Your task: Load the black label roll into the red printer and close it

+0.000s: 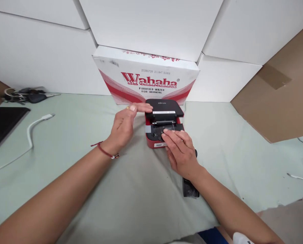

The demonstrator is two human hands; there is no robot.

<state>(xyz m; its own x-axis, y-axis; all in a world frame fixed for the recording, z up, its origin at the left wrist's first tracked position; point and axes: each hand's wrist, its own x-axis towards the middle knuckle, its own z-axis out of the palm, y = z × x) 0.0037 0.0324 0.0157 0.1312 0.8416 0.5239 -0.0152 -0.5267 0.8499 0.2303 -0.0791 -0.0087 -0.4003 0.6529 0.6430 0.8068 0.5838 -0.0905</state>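
Note:
A small red and black device (pixel 155 143), which looks like a compact printer, rests on the green cloth with its black lid (pixel 164 104) raised. Inside it show a bar and a dark, shiny inner part (pixel 153 132). My left hand (pixel 124 123) is at the lid's left side, fingers stretched out and fingertips at its edge. My right hand (pixel 180 149) lies over the front right of the device, with outstretched fingertips on the dark inner part; the thumb is partly hidden. Below my right wrist lies a black object (pixel 190 188), mostly covered and of unclear kind.
A white and red Wahaha water carton (pixel 151 78) stands just behind the device, against stacked white boxes (pixel 151 23). Keys (pixel 31 96), a black tablet-like slab (pixel 5 125) and a white cable (pixel 29 132) lie left. At right are a brown cardboard box (pixel 275 91) and another white cable (pixel 300 178).

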